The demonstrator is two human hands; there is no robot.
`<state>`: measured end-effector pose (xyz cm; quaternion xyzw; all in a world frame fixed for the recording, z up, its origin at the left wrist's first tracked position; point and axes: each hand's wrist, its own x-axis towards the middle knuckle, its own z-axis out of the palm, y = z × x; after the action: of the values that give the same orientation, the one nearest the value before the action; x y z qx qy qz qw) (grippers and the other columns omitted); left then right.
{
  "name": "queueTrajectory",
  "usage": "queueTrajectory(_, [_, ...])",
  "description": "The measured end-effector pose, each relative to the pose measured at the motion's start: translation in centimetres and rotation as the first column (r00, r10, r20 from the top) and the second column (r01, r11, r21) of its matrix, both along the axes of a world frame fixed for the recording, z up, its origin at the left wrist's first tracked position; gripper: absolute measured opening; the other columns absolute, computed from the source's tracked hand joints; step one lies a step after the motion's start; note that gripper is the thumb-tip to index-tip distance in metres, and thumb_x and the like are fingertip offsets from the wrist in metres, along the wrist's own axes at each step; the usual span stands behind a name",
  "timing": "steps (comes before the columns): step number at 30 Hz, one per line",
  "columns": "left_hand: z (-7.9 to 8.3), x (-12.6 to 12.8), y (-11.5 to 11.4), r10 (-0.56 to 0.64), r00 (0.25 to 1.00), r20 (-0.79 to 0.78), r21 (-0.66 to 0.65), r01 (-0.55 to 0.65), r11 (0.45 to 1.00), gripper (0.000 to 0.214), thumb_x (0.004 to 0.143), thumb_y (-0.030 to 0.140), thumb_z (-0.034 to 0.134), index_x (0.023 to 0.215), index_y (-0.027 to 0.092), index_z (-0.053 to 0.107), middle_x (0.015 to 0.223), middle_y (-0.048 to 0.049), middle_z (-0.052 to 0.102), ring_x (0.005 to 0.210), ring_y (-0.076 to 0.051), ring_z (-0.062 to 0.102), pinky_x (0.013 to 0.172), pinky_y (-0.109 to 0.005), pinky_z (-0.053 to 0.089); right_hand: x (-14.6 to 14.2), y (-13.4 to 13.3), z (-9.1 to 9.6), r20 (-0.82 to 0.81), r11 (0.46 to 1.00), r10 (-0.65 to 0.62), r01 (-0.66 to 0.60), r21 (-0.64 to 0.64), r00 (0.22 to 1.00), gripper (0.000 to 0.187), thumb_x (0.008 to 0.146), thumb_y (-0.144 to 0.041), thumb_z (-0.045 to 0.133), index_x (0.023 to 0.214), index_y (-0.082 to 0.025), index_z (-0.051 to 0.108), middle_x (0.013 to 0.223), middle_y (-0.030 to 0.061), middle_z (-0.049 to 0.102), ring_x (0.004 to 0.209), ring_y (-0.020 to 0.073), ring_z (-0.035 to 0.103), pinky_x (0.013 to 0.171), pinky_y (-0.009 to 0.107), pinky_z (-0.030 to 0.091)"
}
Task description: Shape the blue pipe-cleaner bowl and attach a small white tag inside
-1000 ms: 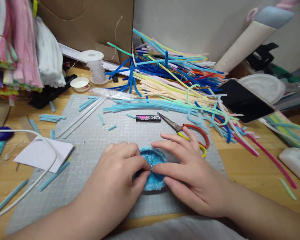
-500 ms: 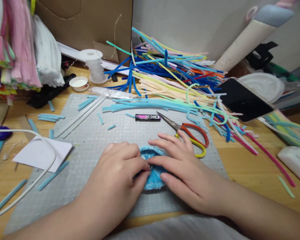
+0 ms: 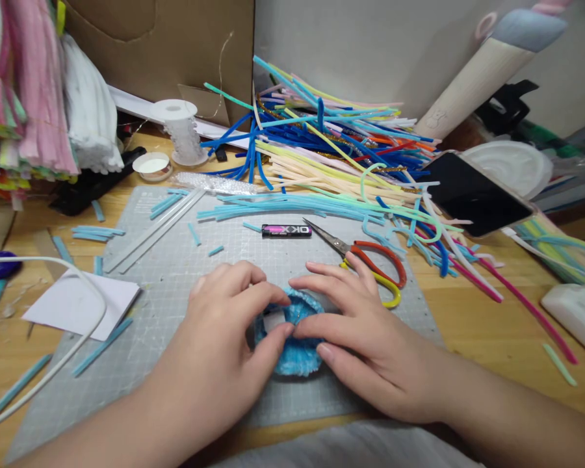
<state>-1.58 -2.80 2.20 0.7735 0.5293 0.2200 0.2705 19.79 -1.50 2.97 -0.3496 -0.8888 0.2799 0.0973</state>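
A round, fuzzy light-blue pipe-cleaner piece [image 3: 299,361] lies on the grey cutting mat [image 3: 175,364], cupped between both hands. Inside its hollow, a small white block [image 3: 273,319] shows near a thin, hard-to-see wire. My left hand [image 3: 229,325] curls over the left side, its index fingertip at the far rim and its thumb tip at the middle. From the right, my right hand [image 3: 365,325] holds the piece with index finger and thumb; its other fingers stretch out beyond the rim. Scissors [image 3: 341,247] with red and yellow handles lie just past the right hand.
A black-and-pink battery [image 3: 286,231] and a row of light-blue pipe cleaners [image 3: 283,207] lie on the mat. Behind is a heap of coloured pipe cleaners [image 3: 316,130]. A phone [image 3: 478,195] rests at right. A white cable [image 3: 100,292] loops over folded paper [image 3: 73,302] at left.
My left thumb and index finger have moved apart from their pinch at the middle, uncovering the white block. The right hand stays nearly in place on the blue piece.
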Motion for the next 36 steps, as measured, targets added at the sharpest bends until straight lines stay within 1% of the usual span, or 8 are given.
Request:
queueTrajectory(2, [-0.2,0.1,0.2,0.0,0.999,0.046,-0.033,0.002,0.999,0.016,0.081,0.021,0.06,0.095,0.026,0.065,0.107,-0.0038,0.055,0.104,-0.025,0.049,0.088,-0.044,0.037,0.0,0.0,0.0,-0.007,1.0,-0.007,0.007,0.003,1.0,0.026,0.088,-0.02,0.048,0.107,-0.029,0.064,0.139,0.0052,0.047,0.138,0.0304,0.028,0.109,0.066,0.004])
queueTrajectory(4, [-0.5,0.2,0.4,-0.017,0.996,0.084,-0.084,0.024,0.996,0.016,0.081,0.02,0.06,0.094,0.028,0.066,0.112,-0.0029,0.054,0.109,-0.025,0.047,0.092,-0.045,0.035,0.1,0.1,-0.1,-0.016,1.0,-0.008,0.008,0.003,1.0,0.026,0.088,-0.019,0.048,0.107,-0.028,0.064,0.138,0.0054,0.047,0.138,0.0305,0.028,0.11,0.065,0.005])
queueTrajectory(9, [-0.9,0.6,0.7,-0.001,0.995,0.098,-0.183,0.019,0.983,0.01,0.081,0.02,0.062,0.085,0.028,0.067,0.107,-0.0012,0.057,0.106,-0.024,0.048,0.093,-0.045,0.034,0.2,0.3,-0.2,-0.03,1.0,-0.005,0.005,-0.001,1.0,0.026,0.089,-0.018,0.045,0.106,-0.027,0.063,0.138,0.0059,0.048,0.138,0.0297,0.028,0.109,0.065,0.007])
queueTrajectory(14, [-0.8,0.8,0.8,0.002,0.993,0.115,-0.209,0.023,0.978,0.01,0.08,0.018,0.06,0.083,0.026,0.066,0.102,-0.0011,0.058,0.104,-0.023,0.049,0.092,-0.045,0.034,0.3,0.2,-0.4,-0.032,1.0,0.0,0.0,-0.003,1.0,0.025,0.089,-0.018,0.045,0.106,-0.026,0.063,0.137,0.0058,0.048,0.137,0.0293,0.028,0.109,0.066,0.005])
queueTrajectory(20, [-1.0,1.2,0.7,0.058,0.986,0.159,-0.191,-0.027,0.981,0.011,0.079,0.014,0.058,0.079,0.023,0.064,0.099,-0.002,0.058,0.101,-0.023,0.051,0.09,-0.044,0.037,0.1,0.3,-0.4,-0.036,1.0,-0.01,0.01,-0.001,0.999,0.026,0.089,-0.017,0.046,0.105,-0.027,0.063,0.137,0.0052,0.049,0.137,0.0291,0.029,0.109,0.066,0.004])
queueTrajectory(28, [-1.6,1.7,0.5,0.132,0.973,0.188,-0.127,-0.109,0.986,0.014,0.078,0.011,0.057,0.086,0.022,0.055,0.092,-0.0006,0.061,0.093,-0.02,0.055,0.086,-0.041,0.04,0.1,0.4,-0.6,-0.032,1.0,-0.031,0.031,-0.002,0.999,0.027,0.089,-0.018,0.045,0.107,-0.027,0.063,0.136,0.0066,0.05,0.136,0.0297,0.032,0.109,0.065,0.006])
queueTrajectory(33, [-1.4,1.4,0.3,0.104,0.971,0.214,-0.132,-0.077,0.988,0.013,0.082,0.013,0.054,0.089,0.022,0.055,0.095,-0.0013,0.06,0.095,-0.02,0.054,0.089,-0.042,0.039,0.2,0.4,-0.6,-0.016,0.999,-0.032,0.032,-0.035,0.999,0.027,0.09,-0.019,0.045,0.106,-0.028,0.065,0.136,0.0066,0.049,0.135,0.0296,0.033,0.108,0.066,0.007])
queueTrajectory(36, [-0.7,1.0,0.1,0.085,0.982,0.167,-0.062,-0.075,0.995,0.01,0.083,0.015,0.054,0.087,0.022,0.058,0.095,-0.0019,0.057,0.096,-0.02,0.052,0.086,-0.04,0.038,0.2,0.5,-0.4,-0.011,0.998,-0.037,0.036,-0.045,0.999,0.027,0.09,-0.018,0.045,0.104,-0.028,0.065,0.135,0.0064,0.05,0.135,0.029,0.032,0.108,0.067,0.007])
